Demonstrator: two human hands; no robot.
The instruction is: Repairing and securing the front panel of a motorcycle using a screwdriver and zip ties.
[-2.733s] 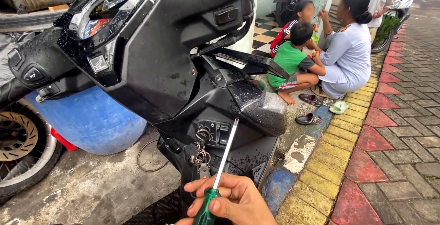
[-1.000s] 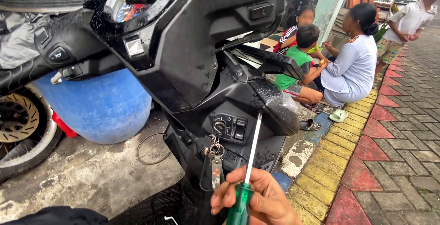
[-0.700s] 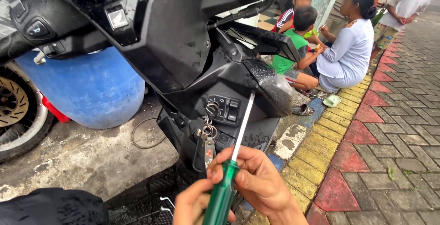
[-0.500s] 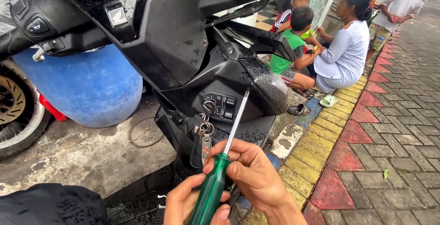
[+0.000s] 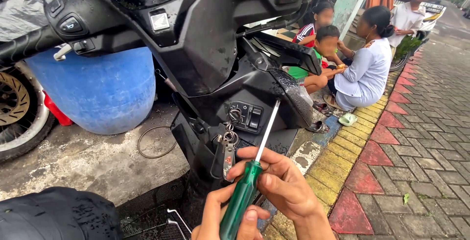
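Note:
A black scooter's front panel [image 5: 230,59] fills the upper left, wet with drops. A key with a ring of several keys [image 5: 228,144] hangs from its ignition [image 5: 235,115], beside a small switch block [image 5: 248,117]. My right hand [image 5: 279,183] and my left hand [image 5: 223,220] both grip a screwdriver with a green handle [image 5: 240,203]. Its metal shaft [image 5: 268,130] points up and right, and the tip lies near the panel edge right of the switch block. The black seat [image 5: 54,215] shows at the bottom left.
A blue barrel [image 5: 100,91] and a wheel with a brake disc [image 5: 17,108] stand behind the scooter on wet concrete. A loose wire loop [image 5: 154,142] lies on the ground. Several people sit on the yellow kerb [image 5: 364,71] beside red and grey paving.
My left hand has come up to join my right on the green handle. The view has moved closer to the scooter's front panel, and the screwdriver points higher up it.

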